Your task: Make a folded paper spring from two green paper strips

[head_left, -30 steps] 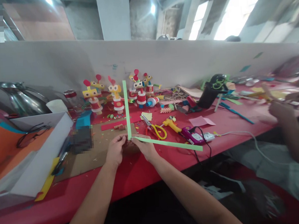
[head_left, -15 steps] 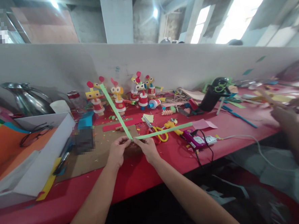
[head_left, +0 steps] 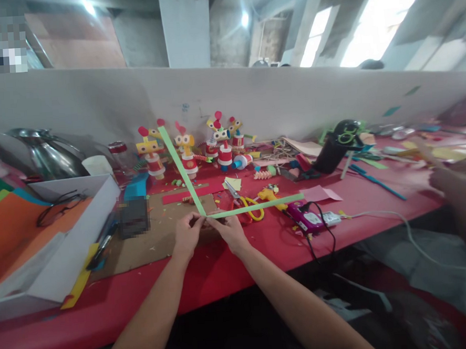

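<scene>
Two light green paper strips [head_left: 182, 169] meet in a V at my fingertips, one slanting up to the left and the other running right. My left hand [head_left: 188, 232] pinches the meeting point from the left. From the right, my right hand [head_left: 229, 231] pinches the same corner, its fingers almost touching the left ones. Beneath and left of the hands lies a brown cardboard sheet [head_left: 158, 247]. Just beyond the right-hand strip are scissors [head_left: 254, 209] with yellow and red handles. A purple and yellow glue gun [head_left: 302, 217] rests to their right.
Several paper-and-cup figures [head_left: 153, 158] stand along the back near the wall. A white box [head_left: 77, 236] with coloured paper and glasses sits at left, before a metal jug [head_left: 46, 154]. A black holder [head_left: 332, 152] leans at right. A co-worker's hand [head_left: 446, 180] shows at far right.
The view has shifted slightly, so the scene sits a little further right. My hands stay pinched on the strips at nearly the same place.
</scene>
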Demonstrator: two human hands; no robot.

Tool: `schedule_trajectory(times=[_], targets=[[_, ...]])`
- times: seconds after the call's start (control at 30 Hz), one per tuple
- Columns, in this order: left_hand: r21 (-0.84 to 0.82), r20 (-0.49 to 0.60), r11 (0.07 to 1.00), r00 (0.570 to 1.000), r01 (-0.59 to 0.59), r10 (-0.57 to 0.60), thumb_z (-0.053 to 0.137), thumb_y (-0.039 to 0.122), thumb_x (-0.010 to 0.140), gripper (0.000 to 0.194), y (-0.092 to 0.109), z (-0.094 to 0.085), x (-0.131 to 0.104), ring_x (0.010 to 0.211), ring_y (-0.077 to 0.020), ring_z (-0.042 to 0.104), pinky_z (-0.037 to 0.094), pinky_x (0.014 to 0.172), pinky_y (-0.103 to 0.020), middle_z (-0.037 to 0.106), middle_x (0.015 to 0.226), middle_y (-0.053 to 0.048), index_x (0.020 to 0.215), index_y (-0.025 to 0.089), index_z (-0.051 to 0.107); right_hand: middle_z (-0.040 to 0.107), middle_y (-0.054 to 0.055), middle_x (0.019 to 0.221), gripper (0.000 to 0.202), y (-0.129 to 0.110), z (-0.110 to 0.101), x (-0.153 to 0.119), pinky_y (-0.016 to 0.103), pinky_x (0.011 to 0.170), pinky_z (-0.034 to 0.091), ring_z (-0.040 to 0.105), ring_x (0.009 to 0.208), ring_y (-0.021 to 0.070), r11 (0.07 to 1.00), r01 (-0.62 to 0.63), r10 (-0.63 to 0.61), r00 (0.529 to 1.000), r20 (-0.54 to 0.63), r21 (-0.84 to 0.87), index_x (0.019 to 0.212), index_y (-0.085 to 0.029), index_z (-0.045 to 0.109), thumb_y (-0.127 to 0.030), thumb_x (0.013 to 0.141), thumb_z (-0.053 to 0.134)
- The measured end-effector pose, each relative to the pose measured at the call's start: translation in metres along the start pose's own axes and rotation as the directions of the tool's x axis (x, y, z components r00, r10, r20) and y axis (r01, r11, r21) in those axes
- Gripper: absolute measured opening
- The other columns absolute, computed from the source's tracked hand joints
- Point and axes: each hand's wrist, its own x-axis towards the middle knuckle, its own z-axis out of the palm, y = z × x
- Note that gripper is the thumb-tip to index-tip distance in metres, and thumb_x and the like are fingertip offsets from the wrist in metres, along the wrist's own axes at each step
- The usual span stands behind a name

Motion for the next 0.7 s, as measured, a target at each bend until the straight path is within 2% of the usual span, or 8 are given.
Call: schedule_trajectory(times=[0.07,0.27,0.4,0.53,0.7], targets=[[-0.005,-0.002,1.000,1.000,-0.011,0.011,0.068,0.030,0.066,0.015,-0.0008,0.0023,-0.0012,0.057,-0.0142,0.053,0.039,0.060,-0.025,0.061,0.056,0.001,0.058,0.019,0.061,0.064,0.002,0.065,0.014,0.0006,-0.0003,0.0007,0.029,0.066,0.049,0.059,0.065,0.0173,0.999,0.017,-0.017,1.000,-0.012,-0.035,0.070,-0.018,0.066,-0.032,0.070,0.066],[-0.174,0.104,0.978,0.990,0.113,-0.096,0.073,0.035,0.062,0.021,-0.0026,0.0029,-0.0012,0.060,-0.0129,0.054,0.040,0.061,-0.024,0.062,0.061,0.001,0.068,0.017,0.063,0.066,0.002,0.068,0.009,0.0049,-0.0037,0.0027,0.031,0.066,0.050,0.060,0.067,0.0189,0.997,0.012,-0.017,0.998,-0.059,-0.079,0.071,-0.019,0.067,-0.028,0.067,0.066],[-0.164,0.054,0.982,0.995,0.096,-0.088,0.075,0.033,0.058,0.023,-0.0057,0.0029,0.0013,0.053,-0.0111,0.049,0.037,0.055,-0.023,0.057,0.053,0.002,0.058,0.017,0.059,0.065,0.001,0.065,0.006,0.0050,-0.0032,0.0014,0.030,0.064,0.048,0.059,0.064,0.0180,0.994,0.000,-0.003,1.000,-0.031,-0.106,0.067,-0.020,0.067,-0.025,0.065,0.066],[-0.198,-0.004,0.976,0.996,0.090,-0.092,0.075,0.032,0.056,0.023,-0.0059,0.0036,0.0018,0.052,-0.0102,0.048,0.036,0.053,-0.022,0.055,0.051,0.003,0.057,0.017,0.059,0.062,0.000,0.059,0.010,0.0025,-0.0012,-0.0006,0.027,0.056,0.044,0.055,0.056,0.0148,0.998,-0.056,0.054,0.998,-0.033,-0.036,0.066,-0.018,0.067,-0.028,0.066,0.067],[-0.263,0.127,0.935,0.970,0.236,-0.209,0.077,0.036,0.056,0.026,0.0015,-0.0003,-0.0009,0.053,-0.0100,0.049,0.037,0.054,-0.022,0.058,0.056,0.002,0.066,0.016,0.064,0.059,-0.001,0.053,0.014,0.0019,-0.0024,-0.0001,0.023,0.047,0.038,0.048,0.048,0.0117,0.984,-0.173,0.175,0.982,-0.065,0.030,0.066,-0.016,0.067,-0.031,0.066,0.066]])
